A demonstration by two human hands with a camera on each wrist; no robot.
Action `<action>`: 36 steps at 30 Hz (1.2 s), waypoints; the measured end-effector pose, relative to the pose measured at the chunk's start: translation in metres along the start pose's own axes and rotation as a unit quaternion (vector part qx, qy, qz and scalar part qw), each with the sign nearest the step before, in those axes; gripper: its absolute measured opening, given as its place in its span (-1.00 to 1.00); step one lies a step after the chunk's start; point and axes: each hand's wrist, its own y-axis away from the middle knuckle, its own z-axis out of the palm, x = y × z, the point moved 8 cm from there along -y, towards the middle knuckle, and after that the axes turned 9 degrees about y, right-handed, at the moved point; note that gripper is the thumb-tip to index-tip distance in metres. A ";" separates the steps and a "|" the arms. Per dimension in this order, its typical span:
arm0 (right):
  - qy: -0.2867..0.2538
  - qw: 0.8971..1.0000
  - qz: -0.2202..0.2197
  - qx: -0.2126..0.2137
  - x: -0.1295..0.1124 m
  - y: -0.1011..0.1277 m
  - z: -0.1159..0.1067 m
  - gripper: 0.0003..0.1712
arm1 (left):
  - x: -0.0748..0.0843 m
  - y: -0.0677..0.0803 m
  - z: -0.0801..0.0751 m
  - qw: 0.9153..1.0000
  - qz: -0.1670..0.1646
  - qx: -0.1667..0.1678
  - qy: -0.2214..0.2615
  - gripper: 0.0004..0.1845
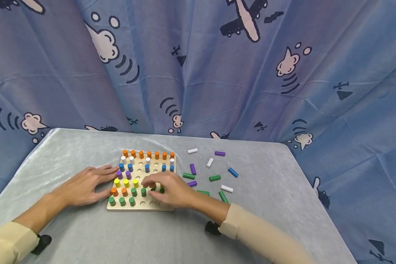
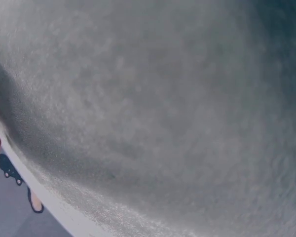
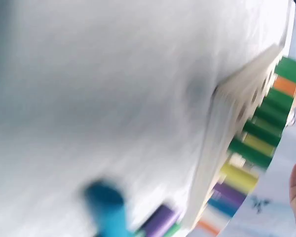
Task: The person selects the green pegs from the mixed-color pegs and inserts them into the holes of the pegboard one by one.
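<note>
The left hand [image 1: 82, 187] lies flat on the grey surface [image 1: 85, 234], fingers straight and relaxed, its fingertips touching the left edge of the wooden peg board [image 1: 142, 207]; its grip holds nothing. The board sits near the middle of the surface with orange, white, blue, purple, yellow and green pegs standing in its holes. The right hand [image 1: 166, 189] hovers over the board's near right part, fingers curled down around a green peg [image 1: 153, 189] there, though the grip is partly hidden. Right of the board, loose pegs [image 1: 214, 178] lie scattered, white, purple, green and blue.
</note>
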 end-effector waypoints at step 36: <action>0.053 0.969 0.236 0.050 0.165 0.150 -0.071 -0.60 | 0.001 -0.001 0.002 1.000 -0.009 -0.010 -0.002 -0.39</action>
